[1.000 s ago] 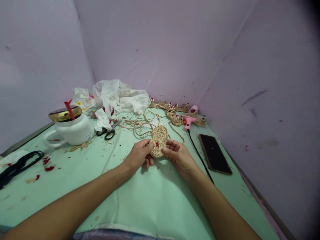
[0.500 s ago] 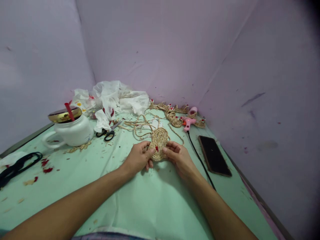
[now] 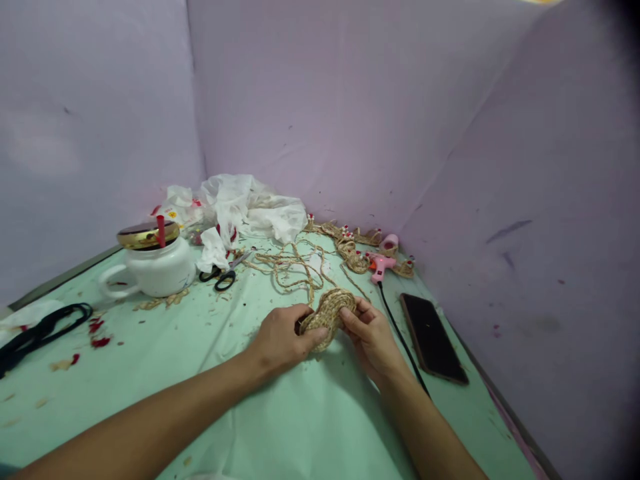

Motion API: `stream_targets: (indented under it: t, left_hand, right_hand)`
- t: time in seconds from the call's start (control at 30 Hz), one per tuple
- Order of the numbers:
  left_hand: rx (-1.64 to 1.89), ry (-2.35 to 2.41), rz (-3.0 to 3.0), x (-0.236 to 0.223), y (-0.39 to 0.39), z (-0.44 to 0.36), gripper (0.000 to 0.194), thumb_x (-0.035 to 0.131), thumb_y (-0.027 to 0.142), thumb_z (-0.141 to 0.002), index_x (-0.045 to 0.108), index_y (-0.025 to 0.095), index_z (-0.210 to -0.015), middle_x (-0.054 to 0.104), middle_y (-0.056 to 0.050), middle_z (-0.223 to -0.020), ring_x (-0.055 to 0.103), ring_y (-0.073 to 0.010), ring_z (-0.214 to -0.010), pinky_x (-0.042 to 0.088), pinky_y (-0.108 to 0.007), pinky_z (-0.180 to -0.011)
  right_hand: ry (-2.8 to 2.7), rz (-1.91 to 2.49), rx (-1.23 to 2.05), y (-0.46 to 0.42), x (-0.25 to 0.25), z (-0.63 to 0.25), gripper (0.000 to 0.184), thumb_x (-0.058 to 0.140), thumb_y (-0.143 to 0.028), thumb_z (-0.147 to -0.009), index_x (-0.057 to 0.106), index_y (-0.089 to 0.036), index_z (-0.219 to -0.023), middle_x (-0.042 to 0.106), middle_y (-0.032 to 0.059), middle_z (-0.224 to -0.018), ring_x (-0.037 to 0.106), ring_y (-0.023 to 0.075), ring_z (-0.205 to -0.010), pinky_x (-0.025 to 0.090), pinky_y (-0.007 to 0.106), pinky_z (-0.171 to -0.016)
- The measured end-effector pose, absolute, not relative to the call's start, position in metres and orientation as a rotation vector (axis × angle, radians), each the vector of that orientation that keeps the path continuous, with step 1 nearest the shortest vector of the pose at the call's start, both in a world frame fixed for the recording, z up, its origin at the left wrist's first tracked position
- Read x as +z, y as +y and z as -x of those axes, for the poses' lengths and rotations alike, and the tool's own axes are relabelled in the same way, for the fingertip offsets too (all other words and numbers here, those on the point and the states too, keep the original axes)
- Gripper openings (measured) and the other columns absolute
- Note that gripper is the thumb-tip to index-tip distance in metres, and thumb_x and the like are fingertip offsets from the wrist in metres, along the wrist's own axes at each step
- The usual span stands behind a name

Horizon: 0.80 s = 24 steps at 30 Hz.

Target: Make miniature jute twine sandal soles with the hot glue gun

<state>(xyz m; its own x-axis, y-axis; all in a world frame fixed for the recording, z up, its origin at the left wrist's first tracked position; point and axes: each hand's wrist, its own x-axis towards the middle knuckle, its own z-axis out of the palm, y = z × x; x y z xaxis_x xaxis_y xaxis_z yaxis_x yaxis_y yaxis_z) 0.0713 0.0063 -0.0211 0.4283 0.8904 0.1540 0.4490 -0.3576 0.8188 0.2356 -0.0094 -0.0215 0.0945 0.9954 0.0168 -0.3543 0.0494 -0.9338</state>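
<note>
Left hand [image 3: 281,341] curled, thumb pressed on coiled rope piece [image 3: 329,313] between both hands; right hand [image 3: 371,335] half-closed, pinching its right edge; hard bending could split coils; loose rope [image 3: 311,292] just beyond could snag; cable [image 3: 400,338] beside right wrist could catch.

A small handicraft corner is seen, whether in a home or workshop cannot be told: a green-covered table [image 3: 280,427] is bordered by lilac walls [image 3: 280,87], with scissors [image 3: 231,272] left of centre, braided cord [image 3: 311,292] mid-frame, and a pink glue gun [image 3: 381,265] right of centre.
</note>
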Motion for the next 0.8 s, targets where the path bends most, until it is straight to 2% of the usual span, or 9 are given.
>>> stream_targets:
  t: [0.2,0.37,0.57,0.7,0.8]
  left_hand:
    - [0.81,1.09,-1.936,-0.0194,0.0046,-0.0731,0.018,0.05,0.027,-0.072,0.047,0.017,-0.058,0.041,0.005,-0.055,0.039,-0.0099,-0.055,0.027,-0.021,-0.051]
    - [0.766,1.072,-1.94,-0.0188,0.0032,-0.0726,0.02,0.051,0.026,-0.07,0.044,0.016,-0.054,0.038,0.005,-0.052,0.036,-0.009,-0.052,0.025,-0.02,-0.049]
    - [0.741,0.943,-1.781,-0.0228,0.0036,-0.0734,0.022,0.057,0.035,-0.068,0.058,0.013,-0.072,0.051,0.003,-0.062,0.043,-0.0111,-0.058,0.032,-0.02,-0.05]
    - [0.789,0.872,-1.687,-0.0254,0.0069,-0.0741,0.025,0.057,0.036,-0.068,0.059,0.012,-0.072,0.053,0.002,-0.062,0.045,-0.0114,-0.057,0.035,-0.02,-0.05]
    - [0.811,0.884,-1.663,-0.0257,0.012,-0.072,0.026,0.053,0.038,-0.07,0.057,0.012,-0.073,0.052,0.002,-0.058,0.044,-0.0106,-0.053,0.035,-0.02,-0.048]
  right_hand:
    - [-0.962,0.932,1.309,-0.0115,-0.0258,-0.2324,0.026,0.074,-0.029,-0.063,0.064,-0.019,-0.084,0.067,0.0024,-0.081,0.059,0.016,-0.074,0.045,0.028,-0.071]
    - [-1.005,0.967,1.268,-0.011,-0.0272,-0.2326,0.026,0.073,-0.032,-0.064,0.066,-0.018,-0.085,0.066,0.0021,-0.077,0.057,0.0156,-0.072,0.044,0.026,-0.068]
    - [-0.971,1.04,1.202,-0.0107,-0.0299,-0.232,0.021,0.074,-0.031,-0.063,0.068,-0.018,-0.078,0.066,-0.0004,-0.07,0.056,0.0137,-0.064,0.043,0.026,-0.063]
    - [-1.005,1.043,1.234,-0.0109,-0.0281,-0.2313,0.022,0.072,-0.034,-0.066,0.068,-0.018,-0.081,0.067,0.0009,-0.072,0.057,0.0147,-0.066,0.044,0.026,-0.064]
    - [-1.08,0.989,1.323,-0.0119,-0.0214,-0.2318,0.03,0.071,-0.036,-0.066,0.067,-0.017,-0.089,0.069,0.0055,-0.082,0.061,0.0193,-0.074,0.047,0.031,-0.069]
